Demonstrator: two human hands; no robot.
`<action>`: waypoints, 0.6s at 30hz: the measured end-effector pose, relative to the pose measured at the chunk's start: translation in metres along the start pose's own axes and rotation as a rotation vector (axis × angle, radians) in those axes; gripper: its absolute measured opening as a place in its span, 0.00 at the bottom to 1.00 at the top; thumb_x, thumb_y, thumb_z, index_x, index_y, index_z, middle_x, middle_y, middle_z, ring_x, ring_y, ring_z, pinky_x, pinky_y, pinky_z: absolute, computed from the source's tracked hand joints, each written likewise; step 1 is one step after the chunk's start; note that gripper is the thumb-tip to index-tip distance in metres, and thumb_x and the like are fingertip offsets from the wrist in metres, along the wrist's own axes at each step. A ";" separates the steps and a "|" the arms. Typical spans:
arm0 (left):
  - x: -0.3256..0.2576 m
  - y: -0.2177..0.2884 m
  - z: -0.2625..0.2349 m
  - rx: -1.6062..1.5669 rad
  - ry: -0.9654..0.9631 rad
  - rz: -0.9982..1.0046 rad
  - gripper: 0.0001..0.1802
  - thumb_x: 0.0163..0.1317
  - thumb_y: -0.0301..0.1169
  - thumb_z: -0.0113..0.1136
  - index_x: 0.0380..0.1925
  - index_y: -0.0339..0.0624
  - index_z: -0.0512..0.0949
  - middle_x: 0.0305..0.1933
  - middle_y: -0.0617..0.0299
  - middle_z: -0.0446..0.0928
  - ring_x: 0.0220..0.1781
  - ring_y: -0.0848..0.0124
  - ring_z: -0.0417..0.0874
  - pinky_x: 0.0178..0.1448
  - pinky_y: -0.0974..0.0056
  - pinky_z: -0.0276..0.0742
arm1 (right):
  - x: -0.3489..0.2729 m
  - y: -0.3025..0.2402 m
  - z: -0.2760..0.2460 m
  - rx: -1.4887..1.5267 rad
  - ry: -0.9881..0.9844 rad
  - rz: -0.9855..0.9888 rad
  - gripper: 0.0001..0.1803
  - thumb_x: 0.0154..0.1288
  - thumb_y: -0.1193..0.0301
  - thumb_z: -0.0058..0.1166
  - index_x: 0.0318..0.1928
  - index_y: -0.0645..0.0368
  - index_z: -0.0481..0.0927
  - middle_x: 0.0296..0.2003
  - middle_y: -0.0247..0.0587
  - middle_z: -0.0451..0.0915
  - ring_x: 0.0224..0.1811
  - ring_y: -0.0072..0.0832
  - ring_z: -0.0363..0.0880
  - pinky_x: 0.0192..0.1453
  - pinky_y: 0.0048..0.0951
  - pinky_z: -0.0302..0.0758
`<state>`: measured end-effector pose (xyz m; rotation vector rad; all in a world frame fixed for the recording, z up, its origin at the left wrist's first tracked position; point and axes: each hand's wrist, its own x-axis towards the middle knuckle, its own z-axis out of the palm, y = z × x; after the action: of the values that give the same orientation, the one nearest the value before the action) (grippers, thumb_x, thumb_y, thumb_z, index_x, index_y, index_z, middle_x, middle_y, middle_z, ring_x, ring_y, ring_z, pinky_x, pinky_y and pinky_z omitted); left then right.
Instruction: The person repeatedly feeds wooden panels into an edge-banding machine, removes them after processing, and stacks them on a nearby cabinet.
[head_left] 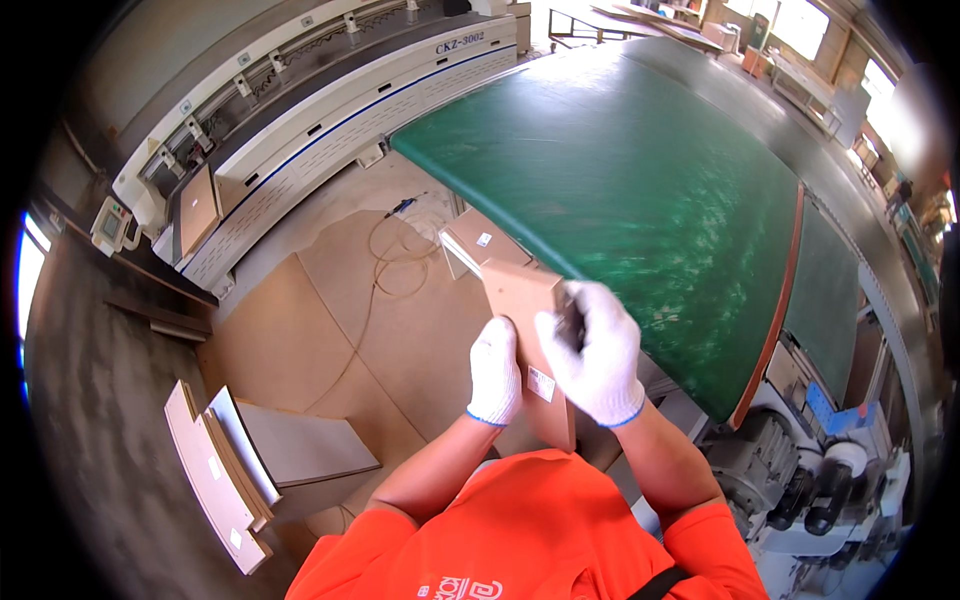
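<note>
I hold a narrow brown wooden board [528,300] upright in front of my chest, with a small white label on its face. My left hand [494,372], in a white glove, grips the board's left edge. My right hand [596,352], also gloved in white, is closed around a small dark object and presses it against the board's right edge near the top. The board's lower end hangs down toward my orange shirt.
A wide green conveyor belt [640,180] stretches ahead and to the right, with motors [800,480] below it. A long white machine [320,110] stands at the far left. Board offcuts [230,470] lie on the floor at left, and a cable [385,265] loops over floor panels.
</note>
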<state>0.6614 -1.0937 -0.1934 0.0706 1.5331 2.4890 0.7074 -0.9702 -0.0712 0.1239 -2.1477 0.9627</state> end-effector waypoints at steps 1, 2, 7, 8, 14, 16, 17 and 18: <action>-0.007 0.004 -0.005 0.103 -0.051 -0.086 0.19 0.79 0.43 0.54 0.48 0.35 0.79 0.43 0.61 0.82 0.44 0.74 0.81 0.51 0.65 0.79 | 0.006 0.004 0.001 0.068 0.039 0.137 0.13 0.65 0.70 0.66 0.45 0.64 0.80 0.34 0.42 0.81 0.32 0.29 0.81 0.38 0.32 0.78; -0.015 0.012 -0.007 0.210 -0.104 -0.168 0.18 0.77 0.42 0.56 0.48 0.35 0.80 0.44 0.60 0.83 0.44 0.74 0.81 0.51 0.65 0.79 | 0.014 0.011 0.002 0.137 0.081 0.274 0.12 0.67 0.70 0.63 0.47 0.63 0.81 0.35 0.41 0.82 0.33 0.30 0.82 0.41 0.32 0.79; -0.065 -0.008 -0.066 0.297 -0.026 -0.278 0.24 0.72 0.49 0.64 0.38 0.34 0.79 0.35 0.62 0.82 0.37 0.76 0.79 0.44 0.63 0.79 | 0.033 0.052 0.044 0.596 0.120 0.477 0.15 0.72 0.73 0.57 0.53 0.69 0.79 0.46 0.37 0.82 0.46 0.20 0.77 0.53 0.26 0.75; -0.072 -0.003 -0.082 0.318 0.042 -0.277 0.24 0.72 0.49 0.64 0.38 0.33 0.79 0.34 0.62 0.82 0.36 0.76 0.79 0.43 0.63 0.79 | 0.028 0.049 0.062 0.585 0.088 0.482 0.15 0.73 0.72 0.57 0.54 0.69 0.79 0.46 0.37 0.81 0.46 0.20 0.76 0.52 0.26 0.75; -0.076 0.027 -0.140 0.232 0.465 -0.245 0.25 0.74 0.51 0.61 0.42 0.34 0.83 0.35 0.65 0.81 0.36 0.77 0.76 0.42 0.66 0.76 | -0.095 0.017 0.140 0.323 -0.606 0.412 0.15 0.71 0.64 0.61 0.42 0.66 0.80 0.28 0.46 0.81 0.29 0.31 0.79 0.39 0.37 0.77; -0.079 0.029 -0.212 0.230 0.765 -0.139 0.26 0.73 0.52 0.62 0.36 0.34 0.82 0.34 0.64 0.81 0.34 0.75 0.76 0.41 0.64 0.77 | -0.131 -0.013 0.147 0.323 -0.942 0.330 0.16 0.69 0.63 0.62 0.44 0.65 0.81 0.34 0.57 0.84 0.36 0.44 0.86 0.44 0.40 0.80; -0.092 0.035 -0.264 0.300 0.857 -0.093 0.27 0.72 0.52 0.63 0.34 0.34 0.82 0.33 0.63 0.81 0.34 0.74 0.76 0.41 0.64 0.77 | -0.138 -0.017 0.149 0.349 -1.082 0.304 0.17 0.69 0.63 0.62 0.45 0.66 0.81 0.36 0.57 0.85 0.38 0.44 0.87 0.46 0.39 0.80; -0.104 0.050 -0.302 0.355 0.992 -0.010 0.27 0.71 0.51 0.64 0.28 0.35 0.80 0.26 0.65 0.75 0.31 0.75 0.68 0.36 0.61 0.73 | -0.142 -0.014 0.151 0.362 -1.218 0.283 0.18 0.68 0.62 0.63 0.46 0.66 0.82 0.38 0.56 0.86 0.41 0.43 0.88 0.47 0.39 0.81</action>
<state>0.7087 -1.4016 -0.2787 -1.2696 2.2514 2.2824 0.7211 -1.1113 -0.2233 0.7652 -3.0752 1.7244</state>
